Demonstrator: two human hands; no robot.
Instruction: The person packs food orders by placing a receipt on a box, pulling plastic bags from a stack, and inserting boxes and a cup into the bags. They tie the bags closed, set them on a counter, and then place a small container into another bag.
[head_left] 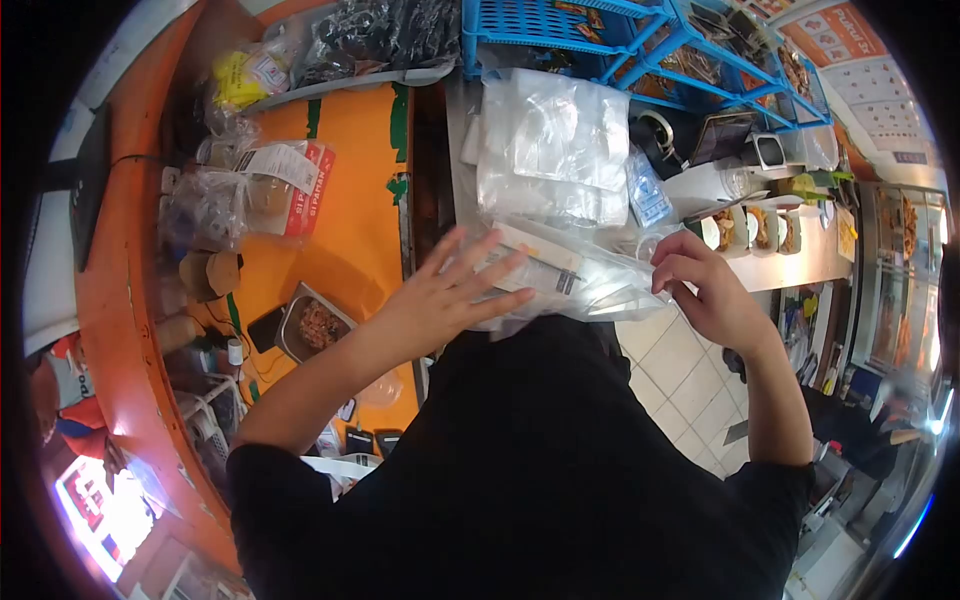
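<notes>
A clear plastic bag (625, 287) lies across the front of the counter, close against my body. Inside or beneath its film shows a flat white item (545, 252) with printed text and a dark line along it. My left hand (440, 298) rests over the bag's left part, palm down, its fingers spread. At the other end, my right hand (708, 290) has its fingers curled, thumb and forefinger pinched at the bag's edge. Just beyond both hands sits a stack of clear plastic bags (555, 140), with a blue-and-white packet (650, 195) at its right.
On the orange table (350, 150) at left are a metal tray (292, 343) of food, a dark phone (267, 328) and a wrapped red-labelled package (310, 195). Blue plastic racks (560, 35) stand at the back. Several filled food boxes (757, 230) line the right counter.
</notes>
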